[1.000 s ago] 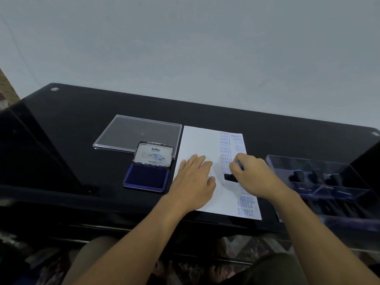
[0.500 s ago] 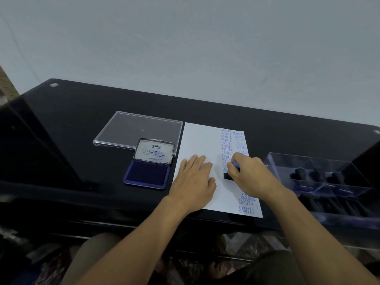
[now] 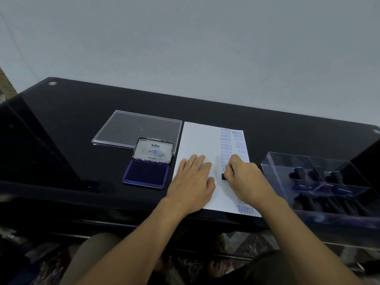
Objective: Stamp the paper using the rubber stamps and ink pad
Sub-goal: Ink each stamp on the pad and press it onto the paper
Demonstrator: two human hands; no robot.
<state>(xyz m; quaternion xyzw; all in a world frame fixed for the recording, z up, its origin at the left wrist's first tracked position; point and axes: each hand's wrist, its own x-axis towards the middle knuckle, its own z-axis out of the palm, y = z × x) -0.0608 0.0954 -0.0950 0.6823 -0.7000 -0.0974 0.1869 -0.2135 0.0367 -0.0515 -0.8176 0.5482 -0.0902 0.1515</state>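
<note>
A white paper [image 3: 197, 140] lies on the black table, with columns of blue stamped words down its right side. My left hand [image 3: 193, 182] lies flat on the sheet, fingers straight. My right hand [image 3: 244, 177] grips a black rubber stamp [image 3: 223, 176] and holds it down on the paper in the left column of prints; most of the stamp is hidden under my fingers. The open ink pad [image 3: 147, 173], blue with its lid tilted up, sits just left of the paper.
A clear plastic lid [image 3: 127, 126] lies behind the ink pad. A clear compartment box [image 3: 308, 161] with several dark stamps stands at the right. The black table [image 3: 72, 120] ends at its front edge near my knees.
The view shifted slightly. My right hand stays pressing the stamp at nearly the same spot on the paper, and my left hand has not moved.
</note>
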